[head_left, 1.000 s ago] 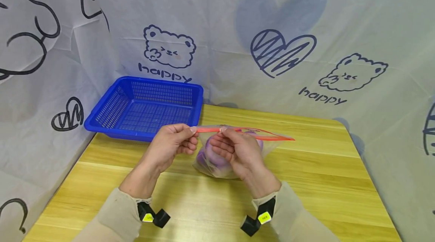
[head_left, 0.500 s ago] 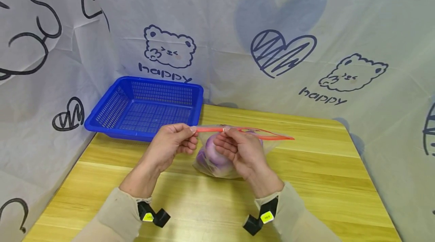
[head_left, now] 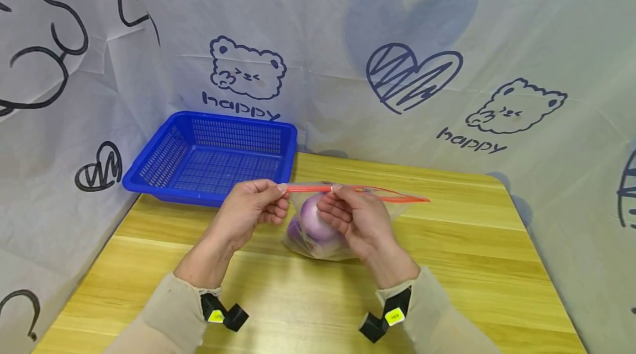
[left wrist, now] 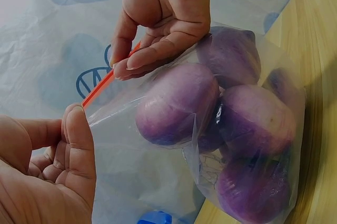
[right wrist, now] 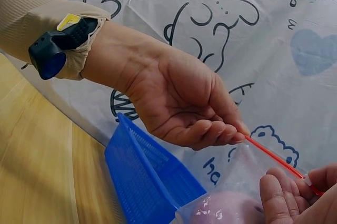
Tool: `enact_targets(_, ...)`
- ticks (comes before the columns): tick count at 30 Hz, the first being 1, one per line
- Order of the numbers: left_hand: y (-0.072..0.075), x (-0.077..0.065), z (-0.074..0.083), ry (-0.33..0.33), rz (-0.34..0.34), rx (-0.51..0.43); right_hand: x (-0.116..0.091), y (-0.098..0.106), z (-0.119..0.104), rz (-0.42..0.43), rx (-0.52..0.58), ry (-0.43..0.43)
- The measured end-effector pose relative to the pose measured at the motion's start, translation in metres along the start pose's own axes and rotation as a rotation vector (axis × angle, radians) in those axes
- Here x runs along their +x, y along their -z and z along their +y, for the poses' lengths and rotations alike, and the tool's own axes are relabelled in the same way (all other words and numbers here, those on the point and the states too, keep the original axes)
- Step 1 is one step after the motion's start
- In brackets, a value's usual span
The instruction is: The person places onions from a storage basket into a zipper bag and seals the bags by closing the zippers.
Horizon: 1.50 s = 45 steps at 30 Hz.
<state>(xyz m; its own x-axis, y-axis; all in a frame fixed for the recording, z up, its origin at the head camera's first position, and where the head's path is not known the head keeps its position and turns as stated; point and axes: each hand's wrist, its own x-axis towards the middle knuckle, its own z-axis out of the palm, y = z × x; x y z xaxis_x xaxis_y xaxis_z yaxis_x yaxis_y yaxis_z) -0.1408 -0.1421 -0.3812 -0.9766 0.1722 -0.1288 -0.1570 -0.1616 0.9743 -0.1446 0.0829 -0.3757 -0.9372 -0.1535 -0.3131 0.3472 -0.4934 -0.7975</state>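
A clear plastic zip bag [head_left: 325, 251] stands on the table with several round purple-and-white vegetables [left wrist: 179, 103] in it, which look like turnips. Along its top runs a red zip strip [head_left: 308, 189]. At the strip's left end, my left hand [head_left: 255, 202] pinches it between thumb and index finger. My right hand [head_left: 360, 216] pinches the strip at a small white slider [right wrist: 307, 180], partway along. Left of the slider the strip looks pressed together; to its right the two red edges stand apart. My right hand's curled fingers hide part of the vegetables in the head view.
A blue plastic basket [head_left: 228, 169] with slotted walls, nothing inside, stands at the table's back left. The wooden table [head_left: 472, 265] ends against white cloth [head_left: 323, 22] with printed bears and hearts. Each wrist wears a small black camera [head_left: 380, 318].
My right hand has slid a little to the right along the zip strip, with the white slider. The joined length of strip has grown. My left hand stays in place.
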Motion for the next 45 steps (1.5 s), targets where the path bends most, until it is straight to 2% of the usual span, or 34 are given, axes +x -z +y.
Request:
enact_targets(26,-0.001,0.001,0.002,-0.012,0.016,0.004,-0.002,0.022,-0.013,0.04,0.004,0.028)
enact_targets(45,0.003,0.0,0.002,-0.023,0.004,-0.001,-0.002,0.037,-0.023,0.07,0.032,0.022)
